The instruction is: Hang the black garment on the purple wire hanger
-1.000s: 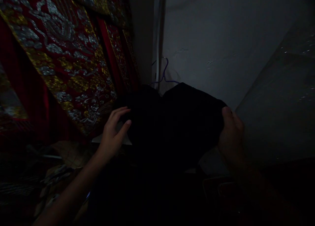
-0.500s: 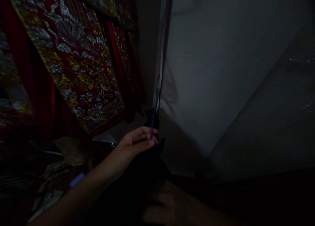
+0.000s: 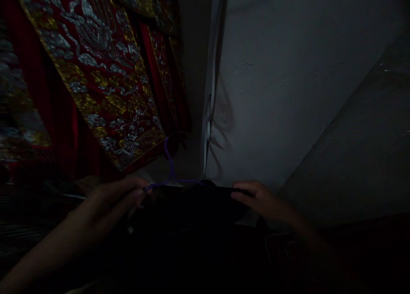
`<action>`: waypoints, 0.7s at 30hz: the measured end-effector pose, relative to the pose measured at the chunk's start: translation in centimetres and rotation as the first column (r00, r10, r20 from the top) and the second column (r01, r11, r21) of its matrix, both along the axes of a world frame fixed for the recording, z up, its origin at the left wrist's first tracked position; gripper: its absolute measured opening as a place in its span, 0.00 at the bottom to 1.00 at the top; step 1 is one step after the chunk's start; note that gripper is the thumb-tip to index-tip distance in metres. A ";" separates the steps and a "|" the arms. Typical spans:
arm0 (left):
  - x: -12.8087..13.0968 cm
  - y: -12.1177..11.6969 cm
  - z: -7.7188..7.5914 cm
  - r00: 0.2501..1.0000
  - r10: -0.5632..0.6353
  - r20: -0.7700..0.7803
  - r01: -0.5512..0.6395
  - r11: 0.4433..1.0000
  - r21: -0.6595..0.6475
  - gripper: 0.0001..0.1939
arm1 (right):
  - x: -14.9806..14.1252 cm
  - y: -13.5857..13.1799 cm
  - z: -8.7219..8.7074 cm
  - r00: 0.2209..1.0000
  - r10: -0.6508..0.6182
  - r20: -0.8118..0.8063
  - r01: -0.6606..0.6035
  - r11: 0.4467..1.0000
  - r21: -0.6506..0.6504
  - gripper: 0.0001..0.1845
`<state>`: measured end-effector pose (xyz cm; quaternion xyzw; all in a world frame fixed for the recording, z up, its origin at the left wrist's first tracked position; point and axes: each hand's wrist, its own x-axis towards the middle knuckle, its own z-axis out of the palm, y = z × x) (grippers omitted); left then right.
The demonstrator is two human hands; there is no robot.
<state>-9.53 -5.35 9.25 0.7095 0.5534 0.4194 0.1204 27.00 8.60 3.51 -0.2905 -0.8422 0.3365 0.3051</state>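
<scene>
A thin purple clothes hanger (image 3: 172,168) with its hook pointing up sits at the top of a black garment (image 3: 195,225). My left hand (image 3: 128,196) pinches the hanger's left arm. On the other side, my right hand (image 3: 253,196) is closed on the upper edge of the black garment; whether the hanger's right arm lies inside there is hidden by the cloth. The garment hangs down in front of me, too dark to show its folds or its lower end. A small pale spot shows on it near my left hand.
Red cloth with silver and gold embroidery (image 3: 115,93) hangs at the left. A pale strap or cord (image 3: 211,80) runs down the corner beside the grey wall (image 3: 262,97). Dim, cluttered items lie at the lower left.
The hanger has turned from edge-on to facing me. My left hand has moved left along it. My right hand has risen from below to the garment's upper right edge.
</scene>
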 end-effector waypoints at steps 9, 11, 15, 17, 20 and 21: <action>1.7 5.1 -1.7 0.961 0.224 0.164 -0.277 0.723 0.633 0.05 | -0.5 4.5 5.7 0.619 -0.570 -0.540 0.291 0.805 -0.517 0.25; 2.8 5.7 -3.3 0.982 0.186 0.032 -0.152 0.678 0.719 0.08 | -0.9 6.1 7.0 0.564 -0.550 -0.616 0.236 0.822 -0.518 0.24; 5.5 6.8 -6.8 0.978 -0.005 -0.208 0.112 0.857 0.502 0.13 | -0.3 7.4 6.9 0.518 -0.531 -0.671 0.194 0.836 -0.513 0.21; 6.9 7.6 -8.3 0.989 -0.041 -0.139 0.084 0.946 0.314 0.12 | 0.4 7.2 5.7 0.519 -0.569 -0.639 0.205 0.808 -0.552 0.21; 8.6 9.1 -10.0 0.999 0.008 0.036 -0.013 0.992 0.125 0.17 | 1.2 7.1 4.0 0.511 -0.619 -0.597 0.248 0.771 -0.587 0.22; 9.0 9.7 -10.3 0.994 0.044 0.100 -0.054 0.994 0.099 0.20 | 1.4 7.2 3.6 0.508 -0.630 -0.588 0.266 0.764 -0.588 0.23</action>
